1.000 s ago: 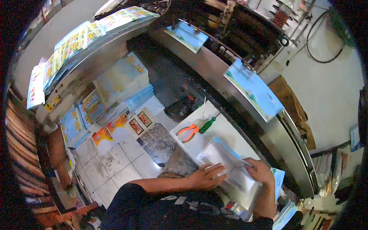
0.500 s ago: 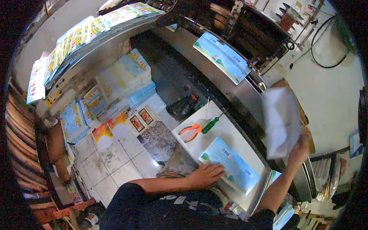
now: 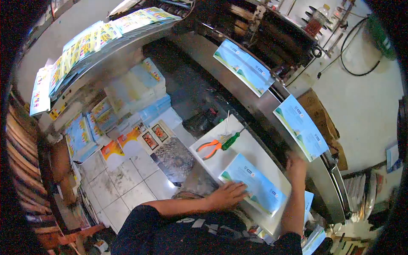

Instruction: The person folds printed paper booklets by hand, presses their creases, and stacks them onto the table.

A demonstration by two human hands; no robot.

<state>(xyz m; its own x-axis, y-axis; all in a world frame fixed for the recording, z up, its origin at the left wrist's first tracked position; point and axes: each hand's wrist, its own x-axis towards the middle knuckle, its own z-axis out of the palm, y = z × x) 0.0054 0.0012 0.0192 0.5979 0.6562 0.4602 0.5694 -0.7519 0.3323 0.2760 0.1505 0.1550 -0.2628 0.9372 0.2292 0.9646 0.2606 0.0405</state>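
Observation:
My left hand [image 3: 231, 194] rests with its fingers stretched over the near left edge of a stack of blue printed sheets [image 3: 250, 178]. The stack sits on a white board [image 3: 267, 159] in front of me. My right hand [image 3: 296, 165] is past the right side of that stack, beside a metal ledge; its fingers are blurred and partly hidden. Just beyond it, a blue printed sheet [image 3: 301, 127] lies on the ledge. Another such sheet [image 3: 244, 68] lies farther along. Orange-handled pliers [image 3: 211, 148] and a green-handled screwdriver [image 3: 233, 139] lie on the board's far part.
Piles of printed sheets [image 3: 138, 87] stand at the left on a tiled surface [image 3: 121, 180]. More sheets fan out along a curved rack [image 3: 91, 40] at the far left. Dark machinery [image 3: 272, 29] and a bottle [image 3: 316, 21] are at the back right. Brown cardboard [image 3: 318, 110] lies behind the ledge.
My right hand has let go of the blurred sheet it held over the ledge and come back left toward the stack. That sheet now lies on the ledge. My left hand stays on the stack.

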